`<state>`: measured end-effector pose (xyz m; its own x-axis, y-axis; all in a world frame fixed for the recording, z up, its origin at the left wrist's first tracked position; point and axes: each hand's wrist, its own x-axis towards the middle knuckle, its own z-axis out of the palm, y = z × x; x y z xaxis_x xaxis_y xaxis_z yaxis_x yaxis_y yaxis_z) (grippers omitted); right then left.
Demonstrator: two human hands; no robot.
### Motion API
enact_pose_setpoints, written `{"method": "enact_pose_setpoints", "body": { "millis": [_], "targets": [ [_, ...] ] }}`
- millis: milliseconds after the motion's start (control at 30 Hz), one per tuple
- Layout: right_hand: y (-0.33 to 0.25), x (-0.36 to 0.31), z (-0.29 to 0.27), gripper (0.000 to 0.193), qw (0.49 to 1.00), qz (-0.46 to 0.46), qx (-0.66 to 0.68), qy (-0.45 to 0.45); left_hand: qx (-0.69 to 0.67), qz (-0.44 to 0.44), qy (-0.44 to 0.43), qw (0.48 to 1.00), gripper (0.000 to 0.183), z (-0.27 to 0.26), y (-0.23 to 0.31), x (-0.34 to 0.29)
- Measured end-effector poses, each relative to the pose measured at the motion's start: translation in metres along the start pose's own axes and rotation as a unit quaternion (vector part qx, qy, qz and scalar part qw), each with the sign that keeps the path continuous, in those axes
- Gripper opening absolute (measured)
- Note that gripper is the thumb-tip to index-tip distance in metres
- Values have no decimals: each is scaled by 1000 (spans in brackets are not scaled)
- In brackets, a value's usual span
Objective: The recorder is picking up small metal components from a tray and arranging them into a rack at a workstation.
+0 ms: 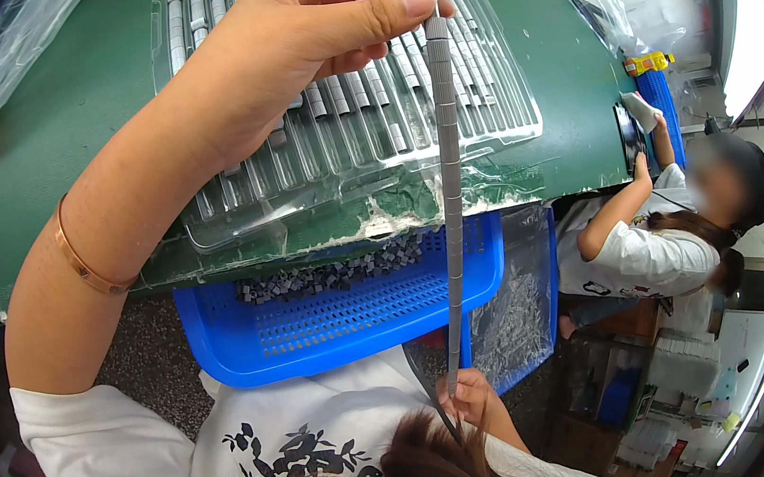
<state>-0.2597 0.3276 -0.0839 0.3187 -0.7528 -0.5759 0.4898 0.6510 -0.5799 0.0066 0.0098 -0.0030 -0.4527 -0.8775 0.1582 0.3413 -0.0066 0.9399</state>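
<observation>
My left hand [309,33] is raised over the table, thumb and fingers pinched on the upper end of a long, thin grey segmented rod [449,154]. The rod looks like many short grey pieces lined up end to end and runs nearly upright down the picture. Close to my body, my right hand [473,399] is closed around its lower end. Behind my left hand lies a clear plastic tray [352,151] with long grooves. Several rows of short grey pieces [403,62] sit in the grooves; my hand and forearm cover part of them.
A blue perforated basket [349,359] with many small grey pieces stands below the chipped front edge of the green table [571,148]. Clear plastic bags [4,70] lie at the far left and far right. On the right, another person [649,234] works at the table near a blue crate [659,104].
</observation>
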Motion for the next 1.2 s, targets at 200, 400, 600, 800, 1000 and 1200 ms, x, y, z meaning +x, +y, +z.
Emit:
{"method": "enact_pose_setpoints", "body": {
  "millis": [200, 400, 600, 800, 1000, 1200],
  "targets": [
    [1, 3, 4, 21, 999, -36, 15, -5, -25, -5, -5, 1000, 20, -4, -4, 2],
    [-3, 5, 4, 17, 1000, -17, 5, -11, -21, 6, -6, 1000, 18, -4, -5, 1],
    [-1, 4, 0, 18, 1000, -15, 4, -17, -7, 4, 0, 1000, 21, -2, -2, 0],
    [-1, 3, 0, 20, 1000, -25, -7, -6, -6, -14, 3, 1000, 24, -3, -2, 1],
    [-1, 3, 0, 21, 1000, -15, 6, 7, -7, 3, -6, 1000, 23, -3, -3, 0],
    [0, 2, 1, 19, 1000, -10, 3, -3, -14, -17, 6, 1000, 23, -2, -3, -1]
  ]
}}
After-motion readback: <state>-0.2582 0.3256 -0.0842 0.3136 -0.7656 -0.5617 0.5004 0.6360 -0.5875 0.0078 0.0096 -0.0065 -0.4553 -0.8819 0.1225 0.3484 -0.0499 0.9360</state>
